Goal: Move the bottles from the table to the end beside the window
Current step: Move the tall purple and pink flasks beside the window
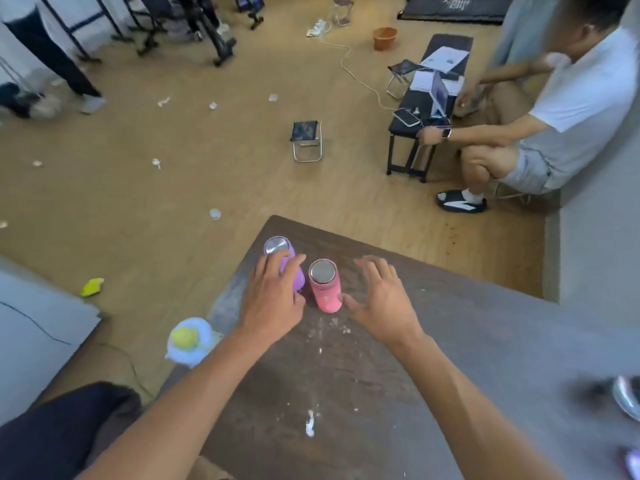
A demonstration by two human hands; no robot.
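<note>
Dark wood surface (381, 358) has a seated person (540, 133) and a folding stool (306, 140) on the floor past its far corner, where the purple bottle (287, 265) sits wrapped in the left hand (272, 306) grip, pink bottle (323, 287) just beside it, right hand (384, 303) spread wide, thumb about touching the pink one.

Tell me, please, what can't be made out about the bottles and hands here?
- Purple bottle, head view: the left hand covers its lower body, so its base is hidden.
- Right hand: whether the thumb touches the pink bottle is unclear.
- Objects at the right edge: cut off and blurred.
- No window is in view.
</note>
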